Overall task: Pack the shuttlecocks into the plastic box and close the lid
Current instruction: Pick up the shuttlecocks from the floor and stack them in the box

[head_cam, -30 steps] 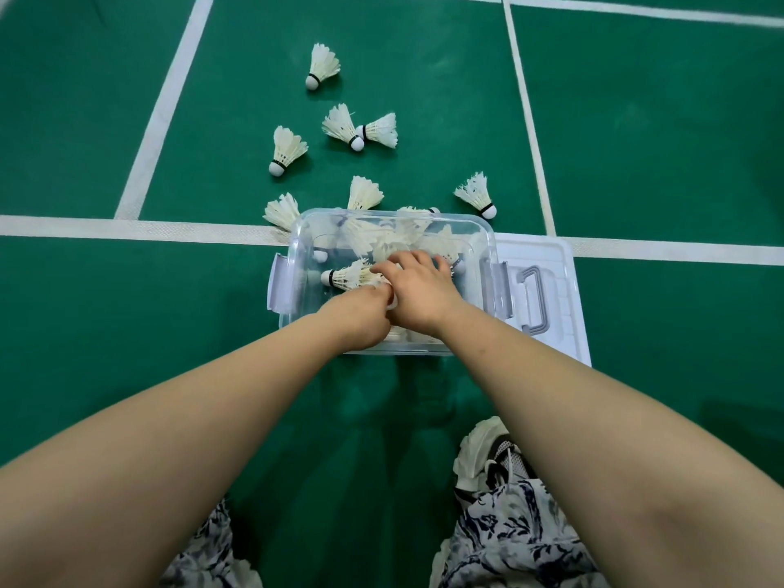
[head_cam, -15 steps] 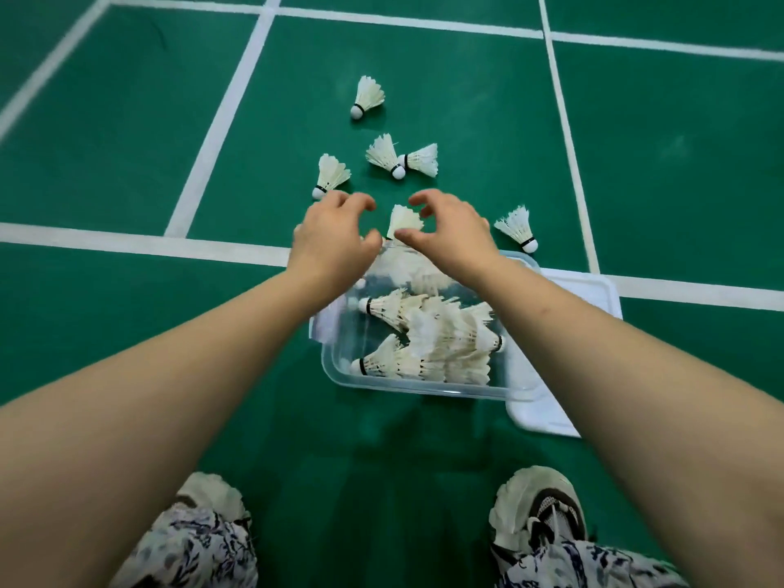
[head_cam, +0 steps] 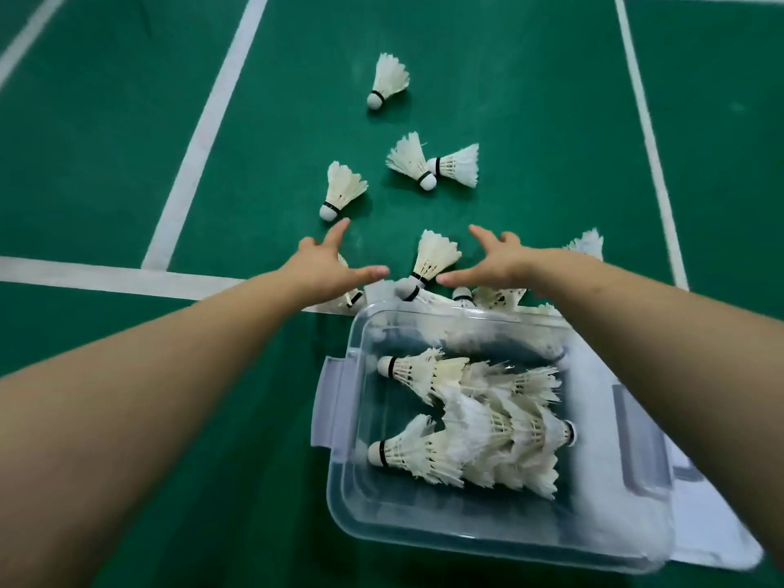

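Both hands are extended forward over the green court floor [head_cam: 530, 120], a smooth matte surface crossed by white painted lines [head_cam: 199, 133]. The left hand [head_cam: 326, 265] is open, fingers spread, thumb pointing inward; it grips nothing. The right hand [head_cam: 496, 261] is likewise open and empty, fingers splayed, thumb pointing toward the left hand.

Between the two thumbs lies one shuttlecock [head_cam: 430, 263] — a cone of white feathers on a rounded white cork ringed with a black band, cork end toward the person. Its cork sits just beside the right thumb; whether they touch cannot be told.

Beyond the fingertips lie four more loose shuttlecocks: one [head_cam: 341, 191] just past the left hand's fingers, a pair [head_cam: 432, 163] with their corks touching, and a single one [head_cam: 387, 80] farthest out. Others lie partly hidden under both hands and wrists.

Nearer the person than the hands, under the right forearm, stands the plastic box [head_cam: 339, 481] — clear, rectangular, with rounded corners and translucent side latches. Inside, feather shuttlecocks [head_cam: 466, 426] lie on their sides in overlapping rows. The lid [head_cam: 717, 549] lies flat on the floor at the box's right side, off the box.
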A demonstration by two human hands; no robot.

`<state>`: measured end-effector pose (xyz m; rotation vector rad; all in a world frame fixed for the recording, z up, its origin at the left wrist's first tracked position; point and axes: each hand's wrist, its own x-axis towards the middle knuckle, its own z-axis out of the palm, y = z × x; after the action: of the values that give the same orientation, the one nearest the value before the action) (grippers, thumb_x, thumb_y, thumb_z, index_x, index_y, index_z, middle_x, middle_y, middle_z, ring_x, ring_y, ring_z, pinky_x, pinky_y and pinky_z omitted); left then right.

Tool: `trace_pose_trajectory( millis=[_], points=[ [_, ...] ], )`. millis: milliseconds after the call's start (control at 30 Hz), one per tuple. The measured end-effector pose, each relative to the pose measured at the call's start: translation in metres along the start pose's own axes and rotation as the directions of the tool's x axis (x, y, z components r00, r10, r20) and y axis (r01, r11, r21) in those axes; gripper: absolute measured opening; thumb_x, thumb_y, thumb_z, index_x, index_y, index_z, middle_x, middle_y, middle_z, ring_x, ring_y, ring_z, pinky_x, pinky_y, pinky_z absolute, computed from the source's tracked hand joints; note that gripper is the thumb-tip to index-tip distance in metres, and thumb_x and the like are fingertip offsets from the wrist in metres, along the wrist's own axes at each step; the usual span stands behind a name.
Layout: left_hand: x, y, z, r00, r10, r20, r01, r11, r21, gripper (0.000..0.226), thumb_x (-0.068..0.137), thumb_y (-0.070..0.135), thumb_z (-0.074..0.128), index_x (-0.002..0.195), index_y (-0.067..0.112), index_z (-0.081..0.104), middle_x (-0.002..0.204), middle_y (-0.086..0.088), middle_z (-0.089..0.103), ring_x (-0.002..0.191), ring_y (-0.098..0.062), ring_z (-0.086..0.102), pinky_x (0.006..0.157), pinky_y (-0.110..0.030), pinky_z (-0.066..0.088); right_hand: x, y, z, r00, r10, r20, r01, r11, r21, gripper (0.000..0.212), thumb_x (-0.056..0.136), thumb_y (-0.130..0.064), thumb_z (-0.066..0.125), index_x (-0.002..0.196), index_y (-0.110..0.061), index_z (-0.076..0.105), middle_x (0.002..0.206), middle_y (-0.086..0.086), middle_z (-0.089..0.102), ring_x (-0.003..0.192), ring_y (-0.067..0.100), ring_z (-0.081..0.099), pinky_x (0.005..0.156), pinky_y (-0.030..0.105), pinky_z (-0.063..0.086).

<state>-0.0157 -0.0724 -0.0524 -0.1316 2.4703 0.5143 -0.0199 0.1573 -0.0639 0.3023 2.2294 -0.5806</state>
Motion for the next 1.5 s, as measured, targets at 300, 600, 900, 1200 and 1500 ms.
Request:
trace_pose_trajectory(
  millis=[300,600,900,1200,1500],
  points=[
    [0.026,0.004,0.028,0.959,0.274,-0.074,-0.269,0.961,0.068,0.098,0.067,0.057,0.071,0.145,0.031,0.018,0.136,-0.012,0.034,0.129,-0.029,0.034,0.108,-0.036,0.031,0.038,-0.025,0.018,0.978,-0.208,-0.014,0.203,0.968,-0.145,0.128,0.054,-0.061,0.079,0.147,-0.043,-0.007,0.158,0.008,-0.003,0.145,0.036,0.012,0.116,0.051,0.022],
    [0.043,0.003,0.031,0.932,0.354,0.079,-0.351,0.826,0.44,0.063,0.073,0.06,0.062,0.12,0.018,0.052,0.113,-0.013,0.044,0.113,-0.031,0.036,0.097,-0.044,0.041,0.041,-0.043,0.025,0.927,-0.371,-0.057,0.351,0.91,-0.219,0.099,0.067,-0.052,0.074,0.144,-0.027,0.017,0.139,0.011,0.033,0.126,0.035,0.037,0.105,0.042,0.036],
    [0.052,0.005,0.027,0.921,0.39,0.012,-0.367,0.855,0.366,0.036,0.077,0.043,0.067,0.098,0.013,0.067,0.118,-0.012,0.045,0.108,-0.033,0.041,0.09,-0.033,0.034,0.044,-0.033,0.013,0.92,-0.37,-0.128,0.355,0.926,-0.127,0.056,0.08,-0.038,0.071,0.12,-0.009,0.045,0.123,0.011,0.053,0.105,0.025,0.051,0.079,0.026,0.037],
    [0.051,-0.006,0.015,0.889,0.41,-0.204,-0.369,0.905,0.214,0.035,0.073,0.035,0.075,0.084,0.002,0.07,0.112,-0.016,0.05,0.109,-0.036,0.044,0.093,-0.039,0.039,0.036,-0.027,0.001,0.885,-0.343,-0.316,0.363,0.932,0.007,0.023,0.093,-0.019,0.055,0.11,-0.005,0.051,0.115,0.013,0.06,0.093,0.023,0.053,0.075,0.026,0.036],
    [-0.005,0.011,-0.023,0.729,0.426,-0.536,-0.406,0.899,0.162,0.03,0.078,0.026,0.071,0.086,-0.003,0.069,0.113,-0.018,0.052,0.111,-0.036,0.042,0.091,-0.032,0.033,-0.016,-0.029,-0.021,0.781,-0.315,-0.539,0.426,0.9,0.092,0.027,0.093,-0.02,0.056,0.115,-0.005,0.052,0.119,0.013,0.059,0.106,0.026,0.055,0.078,0.025,0.036]
  ],
)
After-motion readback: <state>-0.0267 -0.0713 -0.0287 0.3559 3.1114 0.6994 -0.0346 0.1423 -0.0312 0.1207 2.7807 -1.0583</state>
